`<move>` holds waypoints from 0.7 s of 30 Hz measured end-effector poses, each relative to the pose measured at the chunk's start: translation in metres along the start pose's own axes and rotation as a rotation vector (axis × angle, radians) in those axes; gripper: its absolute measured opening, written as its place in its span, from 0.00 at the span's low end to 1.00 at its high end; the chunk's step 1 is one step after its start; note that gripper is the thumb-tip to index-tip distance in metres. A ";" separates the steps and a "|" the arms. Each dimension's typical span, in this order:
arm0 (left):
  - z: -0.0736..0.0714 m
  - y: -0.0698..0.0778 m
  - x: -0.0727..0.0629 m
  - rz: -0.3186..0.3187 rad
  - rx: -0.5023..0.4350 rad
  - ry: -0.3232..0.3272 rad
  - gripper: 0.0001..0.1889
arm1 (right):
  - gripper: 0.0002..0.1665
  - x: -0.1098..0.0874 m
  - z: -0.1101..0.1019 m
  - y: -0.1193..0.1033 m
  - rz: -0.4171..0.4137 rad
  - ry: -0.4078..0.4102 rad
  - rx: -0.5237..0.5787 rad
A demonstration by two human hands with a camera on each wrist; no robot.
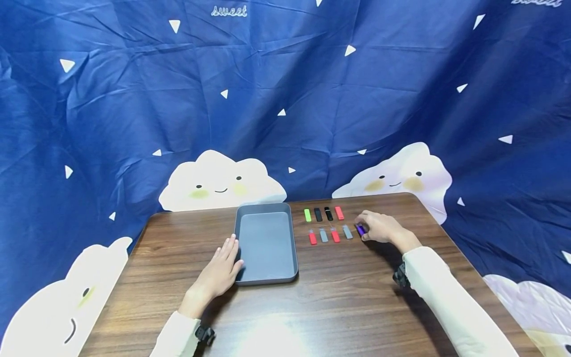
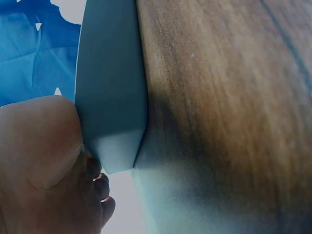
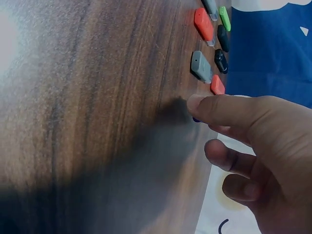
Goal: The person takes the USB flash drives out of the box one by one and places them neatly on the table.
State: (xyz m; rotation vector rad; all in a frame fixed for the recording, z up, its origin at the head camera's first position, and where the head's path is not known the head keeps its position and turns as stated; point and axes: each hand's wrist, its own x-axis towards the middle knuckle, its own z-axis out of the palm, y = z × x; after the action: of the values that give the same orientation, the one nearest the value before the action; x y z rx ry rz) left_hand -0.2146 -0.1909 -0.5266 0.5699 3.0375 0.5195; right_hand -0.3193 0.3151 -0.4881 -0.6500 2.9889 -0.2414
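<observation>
My left hand (image 1: 216,270) lies with straight fingers over the left rim of a grey rectangular tray (image 1: 266,248). In the left wrist view, the thumb side of that hand is against the tray wall (image 2: 112,87). On the right, my right hand (image 1: 381,228) pinches a small purple USB stick (image 1: 361,230) between thumb and fingertips, close to the table. Mostly covered by the thumb, the stick shows only a dark blue sliver in the right wrist view. Left of it lies a grey USB stick (image 3: 200,67) with a translucent end.
Between tray and right hand, USB sticks lie in two rows on the wooden table (image 1: 339,297). The back row has a green one (image 1: 307,214), two black ones and a red one (image 1: 339,212). Red (image 1: 313,238) and grey ones alternate in front. A blue curtain (image 1: 267,99) hangs behind.
</observation>
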 end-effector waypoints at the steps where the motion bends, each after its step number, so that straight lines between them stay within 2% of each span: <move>1: 0.000 0.000 0.000 0.000 -0.001 0.000 0.34 | 0.31 0.000 0.001 0.000 0.000 0.000 0.003; 21: -0.001 0.002 -0.001 0.002 0.006 0.004 0.33 | 0.32 0.002 0.012 0.001 -0.002 0.003 0.029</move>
State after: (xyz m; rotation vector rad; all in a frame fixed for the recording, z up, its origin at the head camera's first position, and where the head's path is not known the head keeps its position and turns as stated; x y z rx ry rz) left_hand -0.2135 -0.1898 -0.5246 0.5734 3.0437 0.5122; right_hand -0.3201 0.3140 -0.5001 -0.6510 2.9811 -0.2861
